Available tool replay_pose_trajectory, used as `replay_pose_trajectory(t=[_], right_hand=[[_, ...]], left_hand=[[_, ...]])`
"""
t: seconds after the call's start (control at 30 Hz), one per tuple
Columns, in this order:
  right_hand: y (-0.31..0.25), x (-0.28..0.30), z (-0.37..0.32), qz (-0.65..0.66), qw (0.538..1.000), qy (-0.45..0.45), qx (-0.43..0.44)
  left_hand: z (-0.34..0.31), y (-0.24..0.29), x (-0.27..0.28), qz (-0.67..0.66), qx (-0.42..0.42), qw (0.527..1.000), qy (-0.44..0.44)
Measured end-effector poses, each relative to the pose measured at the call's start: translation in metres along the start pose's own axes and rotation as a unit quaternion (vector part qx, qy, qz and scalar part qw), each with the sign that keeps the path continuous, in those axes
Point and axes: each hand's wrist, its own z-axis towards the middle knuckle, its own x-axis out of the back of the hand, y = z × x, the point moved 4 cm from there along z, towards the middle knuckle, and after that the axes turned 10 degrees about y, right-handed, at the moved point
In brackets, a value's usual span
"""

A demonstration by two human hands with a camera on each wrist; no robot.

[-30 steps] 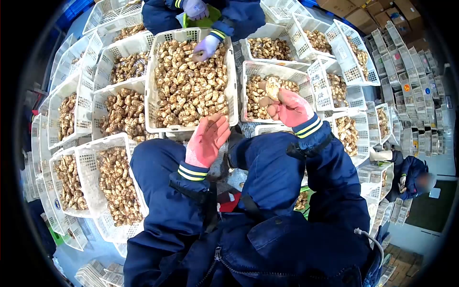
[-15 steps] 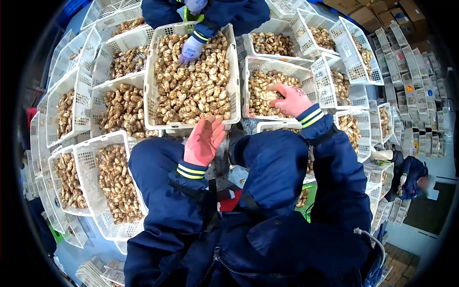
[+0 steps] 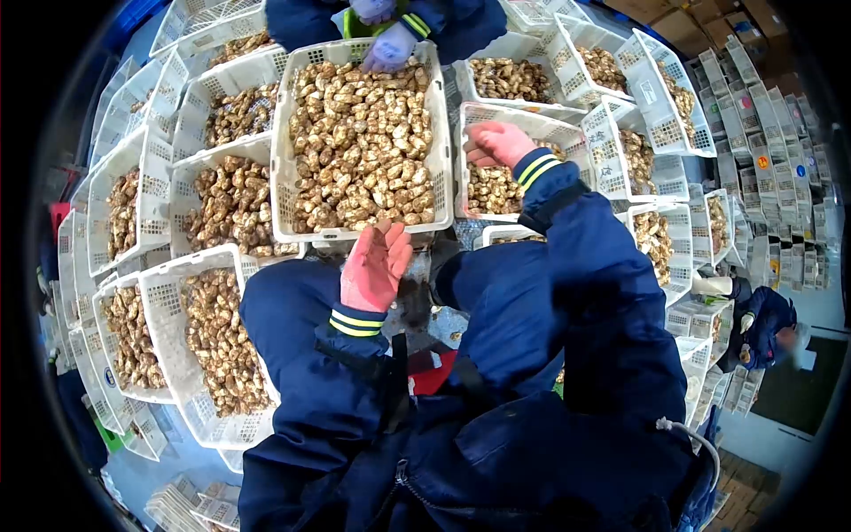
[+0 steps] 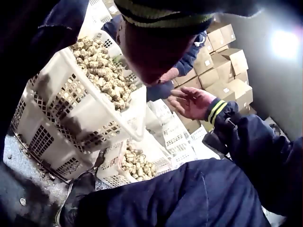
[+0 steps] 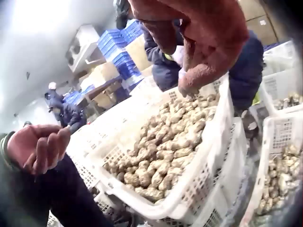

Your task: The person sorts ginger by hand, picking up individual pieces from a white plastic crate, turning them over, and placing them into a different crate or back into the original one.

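Observation:
My left hand (image 3: 372,268), in a pink glove, lies palm up at the near rim of the big white crate (image 3: 281,177), fingers loosely bent and nothing in them. That crate is heaped with knobbly brown-and-cream tubers (image 3: 359,151). Over the right-hand crate (image 3: 560,133) hangs my pink-gloved right hand (image 3: 501,144), its fingers pointing left at the crate's left side. In the right wrist view the right hand (image 5: 213,42) has loosely bent fingers, and no tuber shows between them. More tubers (image 3: 492,191) lie below it.
Across the big crate a person's purple-gloved hand (image 3: 390,49) rests at the far edge of the heap. White crates of tubers stand on both sides, including one at left (image 3: 222,346). Stacked crates (image 3: 771,160) rise at far right, with cardboard boxes (image 4: 222,66) behind.
My right hand set a pale tuber down in the right-hand crate, then moved up and left, its fingers now empty. The other person's hand drew back to the far edge. My left hand hardly moved.

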Motion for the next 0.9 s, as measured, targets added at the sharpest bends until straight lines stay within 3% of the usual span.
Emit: replay_pose_trajectory(t=[0.1,0.13,0.23,0.27,0.33,0.47,0.5,0.53,0.6,0.63,0.67,0.8,0.87,0.9], right_hand=[[0.0,-0.062,-0.013,-0.016,0.993,-0.115,-0.007],[0.003,-0.078,-0.013,-0.053,0.992,-0.111,-0.01],[0.032,-0.096,0.022,-0.083,0.986,-0.141,0.039],[0.029,-0.095,0.038,-0.33,0.931,-0.081,0.133],[0.015,-0.098,0.029,-0.346,0.934,0.049,0.069],[0.019,-0.101,0.075,-0.328,0.918,0.142,0.169],[0.018,-0.105,0.086,-0.319,0.921,0.161,0.157],[0.014,-0.109,0.094,-0.376,0.906,0.17,0.091],[0.026,-0.116,0.119,-0.296,0.932,0.193,0.082],[0.033,-0.114,0.13,-0.328,0.92,0.212,0.021],[0.039,-0.118,0.138,-0.342,0.913,0.222,0.033],[0.034,-0.135,0.138,-0.445,0.882,0.153,-0.009],[0.031,-0.156,0.113,-0.357,0.923,0.145,0.008],[0.04,-0.175,0.111,-0.32,0.943,0.085,0.01]], left_hand=[[-0.01,0.007,-0.002,-0.051,-0.046,0.997,-0.022],[-0.012,0.008,-0.001,-0.027,-0.074,0.996,0.031],[-0.017,0.01,0.005,-0.026,-0.068,0.997,0.031],[-0.019,0.011,0.005,-0.025,-0.068,0.997,0.039],[-0.023,0.014,0.008,-0.031,-0.066,0.997,0.034],[-0.024,0.02,0.015,-0.004,-0.119,0.992,0.044],[-0.023,0.022,0.017,-0.005,-0.12,0.991,0.056],[-0.021,0.025,0.017,-0.008,-0.122,0.991,0.059],[-0.022,0.031,0.019,0.015,-0.142,0.987,0.069],[-0.024,0.033,0.019,0.022,-0.146,0.986,0.077],[-0.025,0.036,0.019,0.024,-0.15,0.986,0.073],[-0.024,0.043,0.009,0.052,-0.159,0.982,0.088],[-0.021,0.041,0.004,0.068,-0.165,0.98,0.088],[-0.02,0.037,0.003,0.069,-0.157,0.981,0.088]])
